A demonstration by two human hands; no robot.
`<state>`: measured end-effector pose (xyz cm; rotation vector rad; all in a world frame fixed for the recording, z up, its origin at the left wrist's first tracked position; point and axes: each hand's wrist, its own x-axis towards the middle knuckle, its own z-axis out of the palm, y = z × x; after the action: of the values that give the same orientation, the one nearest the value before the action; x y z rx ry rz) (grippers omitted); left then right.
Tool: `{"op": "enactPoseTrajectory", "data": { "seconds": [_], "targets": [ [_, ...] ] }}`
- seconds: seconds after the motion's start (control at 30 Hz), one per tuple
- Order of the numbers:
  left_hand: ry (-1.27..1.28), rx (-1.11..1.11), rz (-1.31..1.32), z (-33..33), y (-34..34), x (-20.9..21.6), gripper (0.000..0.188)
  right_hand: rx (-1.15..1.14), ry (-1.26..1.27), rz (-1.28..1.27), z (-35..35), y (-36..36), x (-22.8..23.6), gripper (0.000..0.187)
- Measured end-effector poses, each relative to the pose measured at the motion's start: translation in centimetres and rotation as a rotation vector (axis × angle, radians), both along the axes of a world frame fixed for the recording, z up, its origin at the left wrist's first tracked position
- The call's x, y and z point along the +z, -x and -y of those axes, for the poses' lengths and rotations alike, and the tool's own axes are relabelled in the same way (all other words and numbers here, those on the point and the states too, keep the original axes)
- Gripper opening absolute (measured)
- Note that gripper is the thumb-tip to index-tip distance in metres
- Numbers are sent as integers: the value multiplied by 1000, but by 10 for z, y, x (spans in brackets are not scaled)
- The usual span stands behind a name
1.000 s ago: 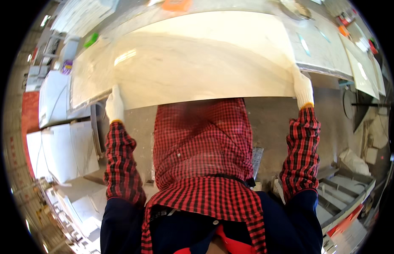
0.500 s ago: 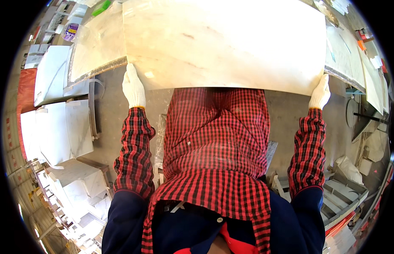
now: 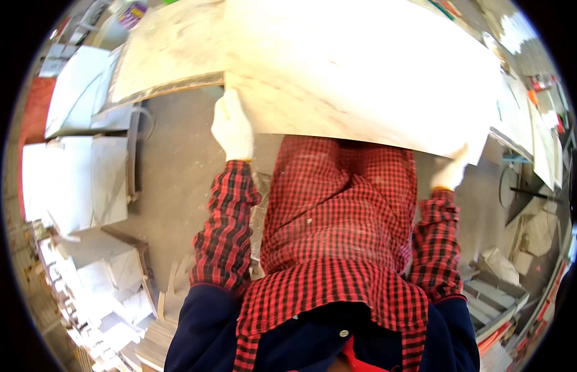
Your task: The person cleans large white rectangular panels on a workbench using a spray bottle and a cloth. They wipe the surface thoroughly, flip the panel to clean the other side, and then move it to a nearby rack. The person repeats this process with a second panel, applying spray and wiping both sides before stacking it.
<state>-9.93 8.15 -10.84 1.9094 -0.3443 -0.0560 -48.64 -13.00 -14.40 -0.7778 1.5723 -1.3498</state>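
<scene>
I see pale slab (image 3: pixel 363 74), long axis running left to right, right end lower in view. Slab lies over worktable (image 3: pixel 170 46), near edge jutting toward checked apron (image 3: pixel 338 229). Left hand (image 3: pixel 233 127) clamped on left edge; right hand (image 3: pixel 451 170), blurred, clamped near right front corner.

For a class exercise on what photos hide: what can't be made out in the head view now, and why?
All in the head view:
Pale slab: far left corner cut off by the upper edge; glare washes out much of its surface.
Left hand: any fingers under the slab, hidden by it.
Right hand: blurred; exact finger placement unclear.
Purple-labelled container: label too small and blurred.
Feet: hidden by the checked apron.
</scene>
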Motion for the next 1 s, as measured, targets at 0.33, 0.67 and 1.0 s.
{"op": "enactPoseTrajectory", "data": {
  "seconds": [0.33, 0.67, 1.0],
  "targets": [
    [203, -3, 5, 4, -4, -23, 43, 233, 19, 67, -28, -38, -1, 59],
    [251, -42, -54, -6, -15, -38, 55, 300, -16, -183, -24, -16, -22, 64],
    [219, -3, -67, -9, -6, -26, 56, 471, 25, -28, -27, -2, -8, 73]
  ]
}}
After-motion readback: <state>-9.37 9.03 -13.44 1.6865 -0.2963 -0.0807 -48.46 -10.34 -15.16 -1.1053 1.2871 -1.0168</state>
